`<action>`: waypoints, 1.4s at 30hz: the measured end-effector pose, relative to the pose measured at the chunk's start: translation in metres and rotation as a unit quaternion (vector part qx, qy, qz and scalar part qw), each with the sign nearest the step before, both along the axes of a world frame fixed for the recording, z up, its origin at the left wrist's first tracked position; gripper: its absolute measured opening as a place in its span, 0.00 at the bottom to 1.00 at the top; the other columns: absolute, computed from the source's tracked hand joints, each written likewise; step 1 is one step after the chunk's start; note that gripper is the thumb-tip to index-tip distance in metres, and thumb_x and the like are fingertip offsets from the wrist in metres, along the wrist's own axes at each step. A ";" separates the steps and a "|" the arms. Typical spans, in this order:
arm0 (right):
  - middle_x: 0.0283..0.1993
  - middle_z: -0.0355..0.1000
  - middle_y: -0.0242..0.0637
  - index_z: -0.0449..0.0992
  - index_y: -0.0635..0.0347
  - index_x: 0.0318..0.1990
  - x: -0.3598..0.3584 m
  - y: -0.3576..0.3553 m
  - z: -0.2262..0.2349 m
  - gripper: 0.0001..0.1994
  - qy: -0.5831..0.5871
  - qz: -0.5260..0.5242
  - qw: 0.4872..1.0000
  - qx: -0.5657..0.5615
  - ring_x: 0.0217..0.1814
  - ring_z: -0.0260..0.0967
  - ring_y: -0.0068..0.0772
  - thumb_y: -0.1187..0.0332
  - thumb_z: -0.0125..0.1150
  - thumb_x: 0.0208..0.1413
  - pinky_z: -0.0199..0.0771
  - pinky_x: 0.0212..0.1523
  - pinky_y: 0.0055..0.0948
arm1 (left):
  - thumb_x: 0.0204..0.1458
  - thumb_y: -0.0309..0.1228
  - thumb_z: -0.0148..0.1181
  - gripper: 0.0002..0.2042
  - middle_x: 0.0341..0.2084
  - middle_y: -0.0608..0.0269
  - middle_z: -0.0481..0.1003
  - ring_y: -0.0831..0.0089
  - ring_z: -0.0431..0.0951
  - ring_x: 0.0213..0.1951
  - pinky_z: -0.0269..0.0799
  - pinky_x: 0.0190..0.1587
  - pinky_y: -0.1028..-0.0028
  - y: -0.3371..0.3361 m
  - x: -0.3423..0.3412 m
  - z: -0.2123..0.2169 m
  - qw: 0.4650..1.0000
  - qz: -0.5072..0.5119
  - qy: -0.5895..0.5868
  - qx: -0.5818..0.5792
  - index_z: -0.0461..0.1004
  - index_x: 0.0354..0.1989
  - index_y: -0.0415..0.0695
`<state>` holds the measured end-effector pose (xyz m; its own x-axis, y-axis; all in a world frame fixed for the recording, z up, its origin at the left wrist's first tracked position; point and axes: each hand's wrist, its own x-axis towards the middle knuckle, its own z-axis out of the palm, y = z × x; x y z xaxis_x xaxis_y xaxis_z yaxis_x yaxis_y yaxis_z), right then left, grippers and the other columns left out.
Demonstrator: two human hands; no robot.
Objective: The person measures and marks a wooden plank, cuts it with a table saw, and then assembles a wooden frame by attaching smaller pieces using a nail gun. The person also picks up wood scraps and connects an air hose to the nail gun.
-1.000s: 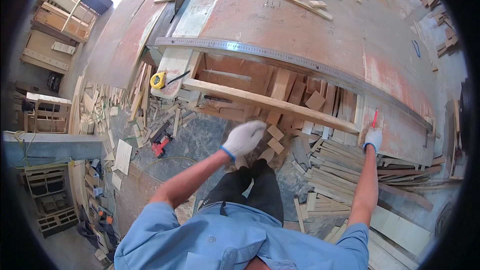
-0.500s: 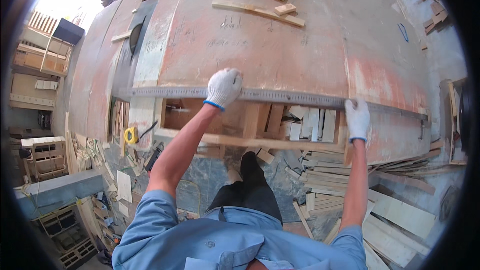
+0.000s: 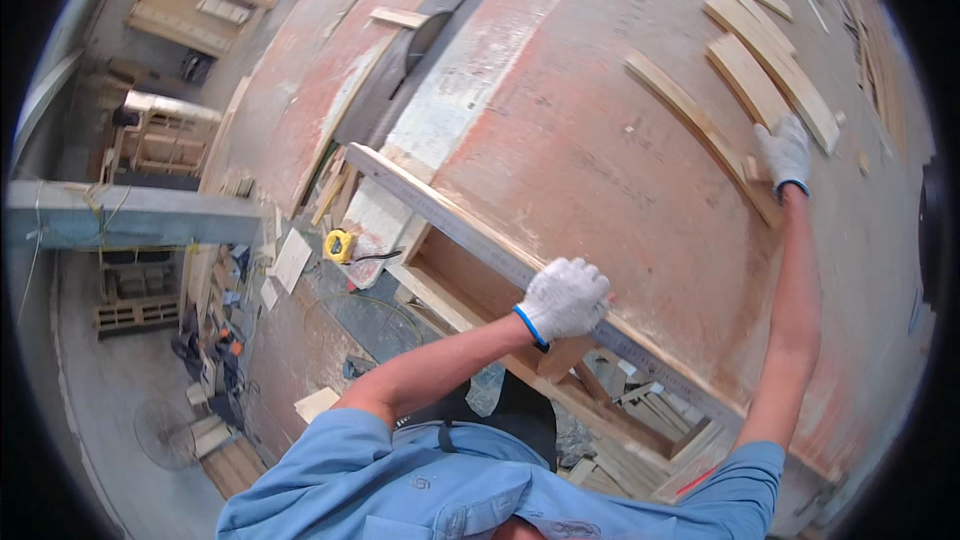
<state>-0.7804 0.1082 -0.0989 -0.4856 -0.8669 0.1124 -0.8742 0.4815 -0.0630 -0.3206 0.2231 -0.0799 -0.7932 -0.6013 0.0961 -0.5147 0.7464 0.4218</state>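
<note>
White knit glove with blue cuff covers the left hand [image 3: 565,298]; it is closed down over the grey metal edge rail [image 3: 470,240] that runs along the near edge of the big worn red-brown workbench top [image 3: 600,150], fingers curled on the rail. It looks like a bracing hold.

Right hand [image 3: 785,152], same glove, is stretched far across the top and rests at the near end of a long pale wood slat [image 3: 700,130]. Fingers lie flat on the slat; whether they grip it or only press on it cannot be told. More pale slats [image 3: 770,70] lie just beyond, apart from each other.

Risks, as judged from this frame:
- The reach is long and the body hangs over the edge. If the left hand slips off the rail, balance goes forward onto the top.
- A circular saw blade [image 3: 425,35] stands up through its slot in the grey metal plate [image 3: 450,100] on the left part of the bench, well apart from both hands. Whether it is spinning cannot be told. Dragging the slat back toward that side would bring it near.
- A flat-handed pull could let the slat skid or pivot and knock the neighbouring slats.
- Offcuts crowd the open frame below the rail, and a yellow tape measure [image 3: 340,245] lies near the bench's lower left edge; anything swept off lands among these.
</note>
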 end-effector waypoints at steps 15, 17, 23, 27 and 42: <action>0.56 0.72 0.57 0.62 0.59 0.69 -0.003 -0.070 0.014 0.42 0.082 0.011 0.990 0.113 0.60 0.70 0.57 0.41 0.64 0.53 0.71 0.59 0.50 | 0.51 0.41 0.61 0.11 0.24 0.63 0.71 0.63 0.74 0.30 0.69 0.33 0.63 0.001 0.000 0.007 0.999 0.018 0.020 0.023 0.72 0.25 0.49; 0.51 0.74 0.58 0.63 0.60 0.67 0.008 -0.063 0.023 0.41 0.093 0.035 0.990 0.100 0.55 0.74 0.60 0.41 0.64 0.53 0.74 0.55 0.51 | 0.51 0.42 0.61 0.12 0.24 0.63 0.72 0.63 0.74 0.30 0.69 0.33 0.63 0.000 0.001 0.007 0.999 0.013 0.030 0.027 0.72 0.25 0.48; 0.56 0.73 0.57 0.67 0.59 0.66 0.061 -0.018 0.040 0.39 0.035 0.103 0.991 -0.079 0.60 0.71 0.57 0.45 0.68 0.52 0.70 0.60 0.46 | 0.51 0.42 0.61 0.13 0.23 0.61 0.73 0.61 0.76 0.30 0.70 0.33 0.64 0.002 0.000 0.001 0.998 0.015 0.059 0.032 0.73 0.22 0.47; 0.53 0.72 0.50 0.68 0.58 0.64 0.209 0.008 0.067 0.39 -0.053 0.157 0.986 -0.015 0.56 0.71 0.52 0.45 0.70 0.50 0.71 0.58 0.47 | 0.49 0.41 0.61 0.12 0.25 0.60 0.75 0.60 0.76 0.31 0.70 0.34 0.62 0.006 0.008 -0.001 0.996 0.014 0.070 0.048 0.75 0.23 0.47; 0.63 0.63 0.50 0.65 0.60 0.66 0.372 0.057 0.000 0.45 -0.015 0.065 0.997 -0.028 0.67 0.59 0.54 0.51 0.75 0.39 0.58 0.68 0.50 | 0.44 0.22 0.61 0.11 0.33 0.56 0.77 0.54 0.78 0.36 0.74 0.42 0.61 -0.089 0.350 0.082 0.980 0.059 0.174 0.081 0.78 0.37 0.44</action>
<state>-0.4089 0.1651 -0.0990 -0.3736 -0.9153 0.1503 -0.9263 0.3595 -0.1131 0.0298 0.1336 0.0020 -0.6534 -0.7163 0.2449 -0.3968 0.5996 0.6950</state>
